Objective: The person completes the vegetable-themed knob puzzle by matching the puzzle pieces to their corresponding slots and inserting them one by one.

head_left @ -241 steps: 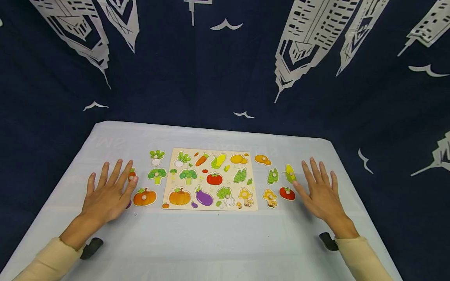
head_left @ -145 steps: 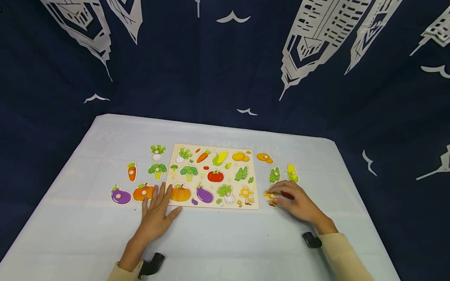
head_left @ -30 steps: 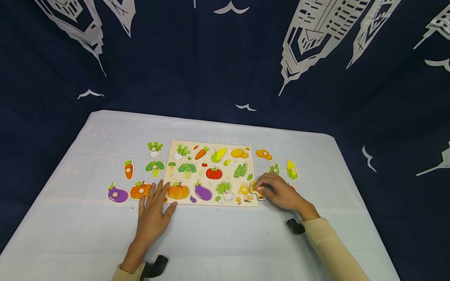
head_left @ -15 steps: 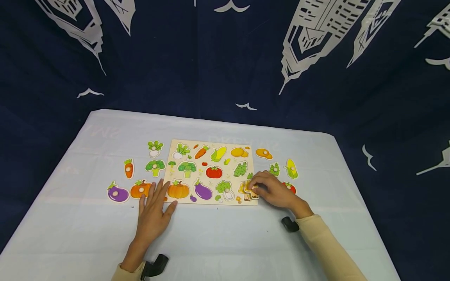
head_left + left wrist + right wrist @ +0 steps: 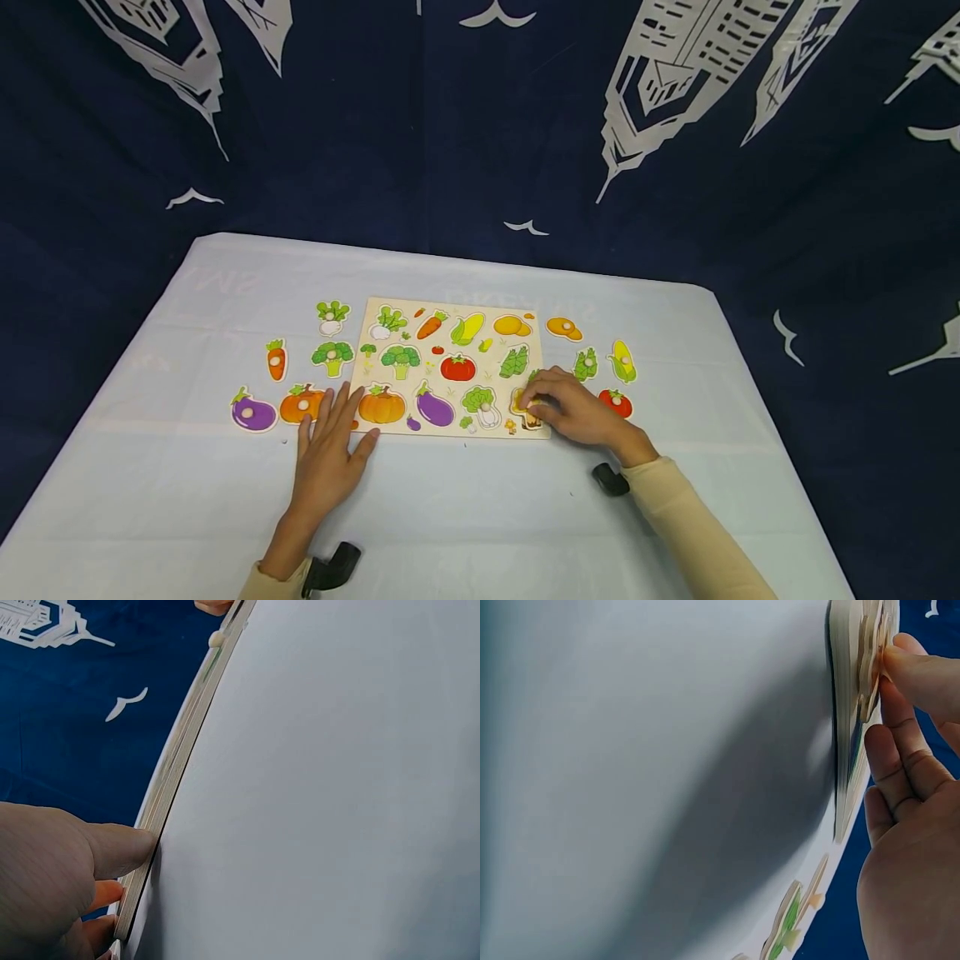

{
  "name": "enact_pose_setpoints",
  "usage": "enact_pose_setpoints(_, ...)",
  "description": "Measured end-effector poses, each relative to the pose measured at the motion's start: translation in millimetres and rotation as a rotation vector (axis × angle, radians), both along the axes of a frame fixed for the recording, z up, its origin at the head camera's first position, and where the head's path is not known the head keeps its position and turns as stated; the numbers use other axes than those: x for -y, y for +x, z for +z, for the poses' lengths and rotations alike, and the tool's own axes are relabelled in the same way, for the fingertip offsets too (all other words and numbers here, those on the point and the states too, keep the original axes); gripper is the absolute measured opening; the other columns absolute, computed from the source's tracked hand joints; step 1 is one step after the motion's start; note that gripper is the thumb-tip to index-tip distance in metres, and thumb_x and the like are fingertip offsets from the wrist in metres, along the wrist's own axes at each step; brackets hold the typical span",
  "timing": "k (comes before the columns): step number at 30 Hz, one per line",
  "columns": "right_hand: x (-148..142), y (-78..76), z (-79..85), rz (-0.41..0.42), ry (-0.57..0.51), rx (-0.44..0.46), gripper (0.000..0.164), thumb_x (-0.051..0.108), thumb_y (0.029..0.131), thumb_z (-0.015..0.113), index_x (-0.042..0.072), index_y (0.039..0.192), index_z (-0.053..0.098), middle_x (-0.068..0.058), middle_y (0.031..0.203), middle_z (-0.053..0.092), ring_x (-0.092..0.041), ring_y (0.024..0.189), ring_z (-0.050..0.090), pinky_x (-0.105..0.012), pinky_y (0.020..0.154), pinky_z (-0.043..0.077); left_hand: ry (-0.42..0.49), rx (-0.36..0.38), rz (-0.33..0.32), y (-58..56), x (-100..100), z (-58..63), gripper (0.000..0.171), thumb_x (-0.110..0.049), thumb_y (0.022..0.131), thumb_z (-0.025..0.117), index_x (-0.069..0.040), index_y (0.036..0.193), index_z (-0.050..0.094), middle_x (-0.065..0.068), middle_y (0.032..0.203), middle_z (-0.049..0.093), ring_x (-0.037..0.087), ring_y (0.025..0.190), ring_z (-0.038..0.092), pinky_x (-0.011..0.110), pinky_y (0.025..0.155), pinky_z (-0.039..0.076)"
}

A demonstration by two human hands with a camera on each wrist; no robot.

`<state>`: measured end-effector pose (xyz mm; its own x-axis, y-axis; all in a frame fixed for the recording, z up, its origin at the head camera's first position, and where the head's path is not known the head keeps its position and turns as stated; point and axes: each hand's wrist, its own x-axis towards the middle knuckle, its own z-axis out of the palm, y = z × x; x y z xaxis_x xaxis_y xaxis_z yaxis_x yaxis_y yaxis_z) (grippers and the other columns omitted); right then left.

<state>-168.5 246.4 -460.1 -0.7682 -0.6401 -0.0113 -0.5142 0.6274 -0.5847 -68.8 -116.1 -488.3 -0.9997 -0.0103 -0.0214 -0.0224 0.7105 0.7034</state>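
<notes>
On the white table (image 5: 465,517), at far left, an eggplant piece (image 5: 253,413) lies nearest the left side, followed by a carrot piece (image 5: 277,362), a pumpkin piece (image 5: 298,405), a radish piece (image 5: 332,317) and a broccoli piece (image 5: 332,357), all outside the board (image 5: 489,372). The left hand (image 5: 330,450) has its fingers spread at the board's left end, the thumb against its near edge. The board bears outlined vegetable pictures in three rows; a pale knob (image 5: 217,639) stands up from it. The right hand (image 5: 573,408) pinches the mushroom piece (image 5: 868,671) over the board's near right corner; whether it sits in its recess cannot be told. Beyond, loose, lie a potato piece (image 5: 564,328), an asparagus piece (image 5: 585,365), a tomato piece (image 5: 617,404) and a corn piece (image 5: 622,362).
</notes>
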Motion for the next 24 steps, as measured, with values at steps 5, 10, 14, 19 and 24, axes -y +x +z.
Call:
enact_pose_setpoints(5,2.1,0.4,-1.5,-0.007,0.013,0.006,0.014,0.013,0.094,0.070,0.025,0.101,0.072,0.016,0.106,0.066,-0.009,0.102,0.051,-0.036,0.096,0.042,-0.002,-0.001,0.001,-0.4,0.0,-0.5,0.069,-0.017,0.096,0.065,-0.004,0.156,0.032,0.024,0.165,0.019,0.043,0.154,0.005,0.067,0.117,-0.007)
enact_pose_setpoints(10,3.6,0.0,-3.6,-0.013,0.021,0.005,0.013,0.014,0.094,0.070,0.024,0.102,0.072,0.016,0.106,0.067,-0.008,0.102,0.052,-0.036,0.096,0.043,-0.001,-0.008,0.001,-0.7,0.2,-1.7,0.068,-0.015,0.096,0.065,-0.003,0.155,0.033,0.025,0.164,0.019,0.044,0.154,0.006,0.067,0.117,-0.007)
enact_pose_setpoints(14,4.5,0.0,-4.0,-0.016,0.026,0.007,0.013,0.014,0.094,0.070,0.024,0.102,0.072,0.015,0.107,0.068,-0.009,0.103,0.052,-0.038,0.097,0.043,-0.003,-0.010,0.001,-0.7,0.0,-1.8,0.068,-0.015,0.096,0.065,-0.003,0.155,0.033,0.025,0.164,0.019,0.044,0.154,0.006,0.067,0.117,-0.006)
enact_pose_setpoints(19,4.7,-0.5,-4.7,-0.014,0.039,0.006,0.012,0.015,0.094,0.070,0.024,0.102,0.072,0.016,0.106,0.068,-0.009,0.101,0.052,-0.037,0.097,0.043,-0.001,-0.009,0.003,-0.6,-0.4,-1.3,0.068,-0.016,0.096,0.065,-0.003,0.155,0.033,0.024,0.164,0.020,0.043,0.154,0.006,0.067,0.117,-0.006)
enact_pose_setpoints(24,4.8,-1.5,-5.6,-0.010,0.046,-0.005,0.012,0.015,0.093,0.071,0.025,0.101,0.072,0.016,0.105,0.067,-0.008,0.102,0.051,-0.037,0.097,0.043,0.001,-0.008,0.003,-0.4,0.2,-0.9,0.068,-0.015,0.096,0.064,-0.003,0.155,0.033,0.024,0.165,0.019,0.043,0.154,0.006,0.067,0.117,-0.007)
